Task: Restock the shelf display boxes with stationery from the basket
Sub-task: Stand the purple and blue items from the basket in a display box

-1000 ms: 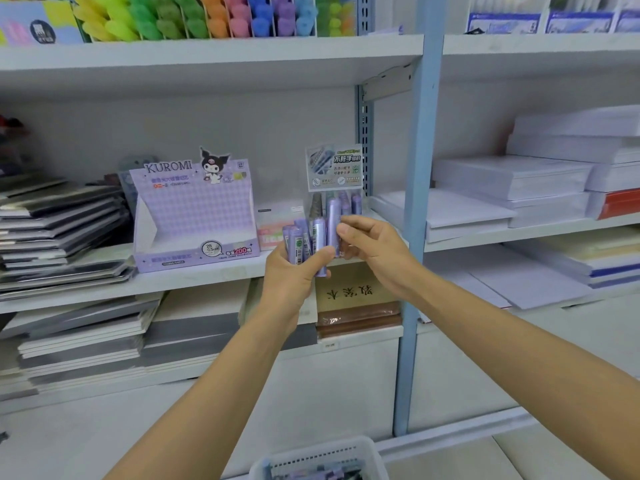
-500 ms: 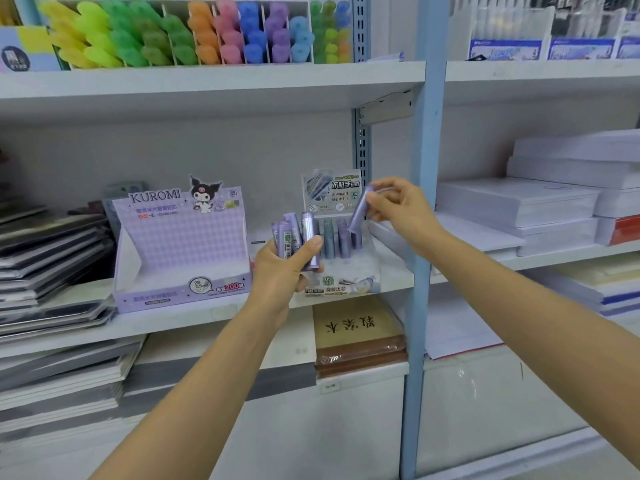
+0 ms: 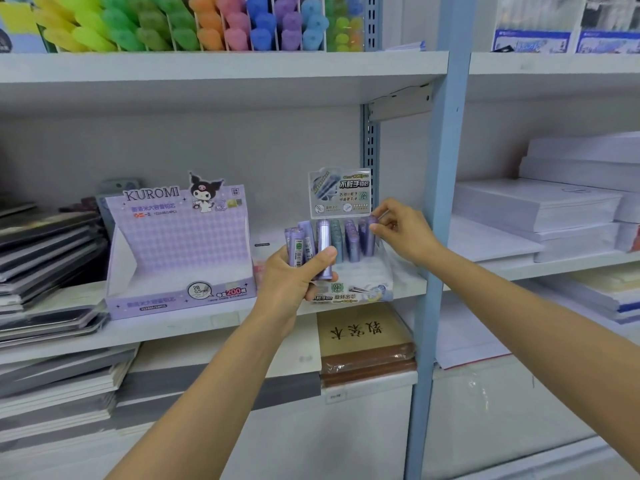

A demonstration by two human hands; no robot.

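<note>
My left hand [image 3: 294,275] grips a bunch of purple lead-refill tubes [image 3: 308,247] upright, in front of the shelf. My right hand [image 3: 401,233] pinches the top of one purple tube [image 3: 370,237] that stands at the right end of the clear display box [image 3: 367,285]. Several tubes, purple and grey-green, stand in a row inside that box under its printed header card [image 3: 341,192]. Left of it stands the purple Kuromi display box [image 3: 180,251], whose tray shows no items. The basket is out of view.
A blue upright post [image 3: 436,237] stands just right of the clear box. Stacks of dark notebooks [image 3: 45,258] lie left, white paper reams [image 3: 540,209] right. Coloured foam grips [image 3: 194,26] fill the top shelf. A brown packet [image 3: 363,344] lies on the shelf below.
My right hand took one tube from the bunch, carried it up and right, then lowered it into the right end of the clear box. The camera tilted up and the basket left view.
</note>
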